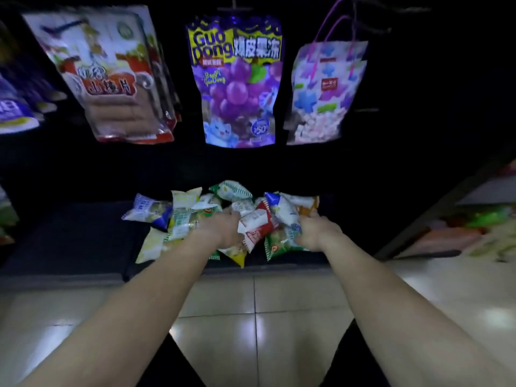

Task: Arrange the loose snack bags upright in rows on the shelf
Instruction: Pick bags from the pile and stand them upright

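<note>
A jumbled heap of small snack bags (223,216) lies on the dark bottom shelf (69,241), in white, green, blue, yellow and red. My left hand (222,229) is sunk into the middle of the heap, fingers closed around several bags, with a red and white bag (255,226) against it. On the right side of the heap my right hand (314,231) grips more bags, among them a white and blue bag (282,209) and a green bag (277,243). A blue and white bag (149,210) rests loose at the left edge.
Above the shelf hang larger packs: a red and white pack (111,76), a purple grape jelly pouch (237,88) and a marshmallow bag with pink handles (324,90). Pale floor tiles (265,317) lie below. Another low display (474,230) stands at right.
</note>
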A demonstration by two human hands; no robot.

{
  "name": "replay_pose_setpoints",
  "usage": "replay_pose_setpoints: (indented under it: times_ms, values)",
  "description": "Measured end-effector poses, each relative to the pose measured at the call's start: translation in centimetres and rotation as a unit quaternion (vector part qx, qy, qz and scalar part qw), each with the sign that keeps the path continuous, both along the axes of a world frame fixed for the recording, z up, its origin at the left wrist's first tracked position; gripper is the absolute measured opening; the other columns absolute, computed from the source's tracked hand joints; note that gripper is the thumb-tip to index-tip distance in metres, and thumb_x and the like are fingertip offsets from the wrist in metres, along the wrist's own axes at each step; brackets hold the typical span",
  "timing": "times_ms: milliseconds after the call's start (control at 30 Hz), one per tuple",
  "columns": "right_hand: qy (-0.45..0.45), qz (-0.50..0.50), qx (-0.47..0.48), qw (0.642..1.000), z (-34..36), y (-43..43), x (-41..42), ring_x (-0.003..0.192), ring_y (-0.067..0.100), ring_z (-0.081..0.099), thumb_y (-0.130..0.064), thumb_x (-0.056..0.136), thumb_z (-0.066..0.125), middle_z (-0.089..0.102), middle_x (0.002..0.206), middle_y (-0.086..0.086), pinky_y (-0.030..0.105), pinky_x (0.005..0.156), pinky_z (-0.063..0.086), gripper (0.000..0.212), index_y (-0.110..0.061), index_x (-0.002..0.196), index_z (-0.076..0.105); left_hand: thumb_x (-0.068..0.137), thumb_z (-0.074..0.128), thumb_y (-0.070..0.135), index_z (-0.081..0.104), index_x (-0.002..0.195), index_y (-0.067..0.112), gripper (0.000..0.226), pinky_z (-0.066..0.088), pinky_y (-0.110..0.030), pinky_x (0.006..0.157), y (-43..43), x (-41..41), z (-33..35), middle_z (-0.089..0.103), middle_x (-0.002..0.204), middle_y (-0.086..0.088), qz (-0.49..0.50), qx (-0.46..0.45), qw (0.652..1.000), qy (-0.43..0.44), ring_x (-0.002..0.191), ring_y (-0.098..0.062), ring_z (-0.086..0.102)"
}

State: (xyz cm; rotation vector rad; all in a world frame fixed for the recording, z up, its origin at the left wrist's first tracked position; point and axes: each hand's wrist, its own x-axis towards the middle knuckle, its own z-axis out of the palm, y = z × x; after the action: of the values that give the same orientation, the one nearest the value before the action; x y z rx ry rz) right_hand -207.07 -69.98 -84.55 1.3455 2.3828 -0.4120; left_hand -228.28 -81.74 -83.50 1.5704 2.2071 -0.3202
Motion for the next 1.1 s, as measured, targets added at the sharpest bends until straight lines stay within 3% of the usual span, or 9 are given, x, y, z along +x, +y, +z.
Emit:
replay_pose_setpoints:
  times_ms: [167,500,733,967,1100]
  values:
    - [0.005,0.019,-0.022,1.0,-0.3,-4.3,2.5,0.121,0.034,0.049,-0.053,0.083,0.061,0.04,0.146,0.009,0.043,0.096,0.047,0.068,-0.029,0.143,0.041,0.093,0.053,0.048,0.031,0.148,0.018,0.066,0.045,-0.045,0.099,-5.4,3.1,-1.2,0.035,0.151,-0.01,0.028,-0.023,0.999,-0.037,0.132,-0.034,0.043]
    - [0.047,0.012,0.019,0.999,0.7,-6.3,4.5,0.126,0.033,0.049,-0.055,0.088,0.059,0.035,0.154,0.01,0.044,0.099,0.047,0.063,-0.026,0.142,0.043,0.093,0.053,0.052,0.027,0.152,0.021,0.072,0.043,-0.05,0.102,-7.8,3.9,0.4,0.027,0.158,-0.009,0.024,0.032,0.999,-0.011,0.136,-0.032,0.04]
    - [0.054,-0.013,0.011,0.998,-3.9,-0.9,4.5,0.129,0.032,0.045,-0.053,0.087,0.063,0.04,0.147,0.008,0.045,0.102,0.045,0.072,-0.025,0.148,0.036,0.094,0.054,0.048,0.024,0.153,0.02,0.072,0.042,-0.047,0.105,-0.5,1.9,-2.6,0.026,0.158,-0.01,-0.013,0.046,0.999,-0.012,0.137,-0.033,0.038]
    - [0.081,-0.055,-0.045,0.994,-14.0,8.1,0.7,0.122,0.032,0.052,-0.048,0.087,0.064,0.042,0.146,0.01,0.044,0.095,0.049,0.067,-0.025,0.145,0.039,0.095,0.051,0.05,0.022,0.153,0.019,0.072,0.041,-0.049,0.105,9.0,0.0,-9.2,0.028,0.156,-0.011,-0.037,0.033,0.999,0.001,0.139,-0.032,0.035]
    - [0.137,-0.049,-0.024,0.989,-19.2,10.8,-2.5,0.122,0.035,0.049,-0.048,0.088,0.065,0.037,0.142,0.011,0.045,0.087,0.05,0.079,-0.025,0.151,0.023,0.094,0.05,0.053,0.023,0.153,0.021,0.072,0.038,-0.047,0.103,11.3,-0.1,-12.4,0.033,0.153,-0.01,-0.071,-0.016,0.997,0.025,0.138,-0.032,0.035]
